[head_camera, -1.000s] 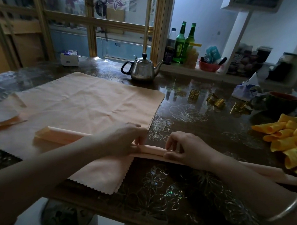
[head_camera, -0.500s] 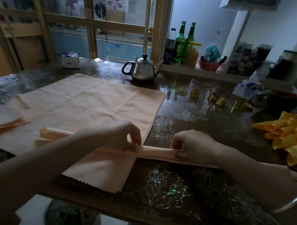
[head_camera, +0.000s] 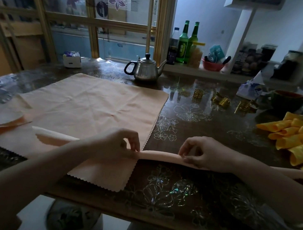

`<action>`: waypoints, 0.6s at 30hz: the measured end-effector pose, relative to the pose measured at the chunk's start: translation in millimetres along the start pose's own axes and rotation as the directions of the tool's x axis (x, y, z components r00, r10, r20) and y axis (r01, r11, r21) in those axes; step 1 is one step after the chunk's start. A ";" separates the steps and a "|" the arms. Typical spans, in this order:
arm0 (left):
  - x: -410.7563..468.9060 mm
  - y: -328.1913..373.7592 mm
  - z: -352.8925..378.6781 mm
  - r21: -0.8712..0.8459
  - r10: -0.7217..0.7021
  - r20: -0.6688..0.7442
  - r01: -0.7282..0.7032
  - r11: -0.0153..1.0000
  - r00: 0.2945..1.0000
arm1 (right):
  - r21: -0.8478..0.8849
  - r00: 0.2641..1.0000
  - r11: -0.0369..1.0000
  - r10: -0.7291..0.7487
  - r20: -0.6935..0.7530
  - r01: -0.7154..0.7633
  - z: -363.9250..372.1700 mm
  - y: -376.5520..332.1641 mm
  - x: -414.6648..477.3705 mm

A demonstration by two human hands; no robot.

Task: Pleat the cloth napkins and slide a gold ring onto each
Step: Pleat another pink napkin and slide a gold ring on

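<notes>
Looking down from the head camera, we see our left hand (head_camera: 117, 145) and right hand (head_camera: 202, 154) each pinching the pleated peach napkin (head_camera: 158, 156), which lies across the dark floral table (head_camera: 185, 189). The gold rings (head_camera: 223, 102) sit beyond it, near a steel teapot (head_camera: 146, 71).

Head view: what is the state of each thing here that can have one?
left hand, pinches the pleated napkin.
right hand, pinches the same strip.
pleated napkin, folded into a long strip, lying across the flat napkin.
flat napkin, spread open on the table.
gold rings, loose on the table, unused.
yellow napkins, folded, piled at the right.
teapot, upright, lid on.
</notes>
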State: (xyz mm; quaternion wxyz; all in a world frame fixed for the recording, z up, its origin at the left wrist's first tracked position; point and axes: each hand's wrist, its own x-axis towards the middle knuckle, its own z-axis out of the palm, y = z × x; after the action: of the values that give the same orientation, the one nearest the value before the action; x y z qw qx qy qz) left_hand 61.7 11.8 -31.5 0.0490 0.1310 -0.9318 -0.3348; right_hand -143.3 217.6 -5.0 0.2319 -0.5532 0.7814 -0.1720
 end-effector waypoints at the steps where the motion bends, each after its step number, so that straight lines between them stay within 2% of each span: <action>1: -1.7 2.9 -3.5 -0.078 -0.032 0.015 0.033 0.996 0.999 | -0.009 1.000 1.000 0.013 0.016 -0.013 -1.3 -0.3 -0.1; 4: -1.9 -5.8 -10.2 -0.132 -0.064 0.053 0.070 0.989 0.997 | -0.041 0.997 0.998 0.052 0.059 -0.049 -4.9 -1.3 1.3; 8: 3.5 -2.4 -7.0 -0.032 -0.181 0.036 0.182 0.983 0.983 | -0.288 0.991 0.955 0.100 0.085 -0.072 -9.8 -6.4 7.7; 12: 6.5 13.6 -10.2 0.278 -0.266 0.003 0.255 0.926 0.964 | -0.449 0.976 0.891 0.152 0.158 -0.066 -13.4 -15.0 13.8; 15: 5.5 26.8 -6.8 0.533 -0.220 -0.028 0.200 0.822 0.975 | -0.492 0.962 0.870 0.157 0.224 -0.028 -15.5 -17.6 15.6; 18: 6.4 30.2 -6.8 0.593 -0.203 0.003 0.161 0.789 0.979 | -0.519 0.954 0.854 0.169 0.248 -0.016 -15.2 -18.2 14.8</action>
State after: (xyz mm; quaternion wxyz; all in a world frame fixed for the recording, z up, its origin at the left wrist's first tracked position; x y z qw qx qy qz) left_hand 50.4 28.3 -7.0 -0.0575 0.2175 -0.9737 -0.0365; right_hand -141.6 197.8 14.7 0.1950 -0.5749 0.7832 0.1346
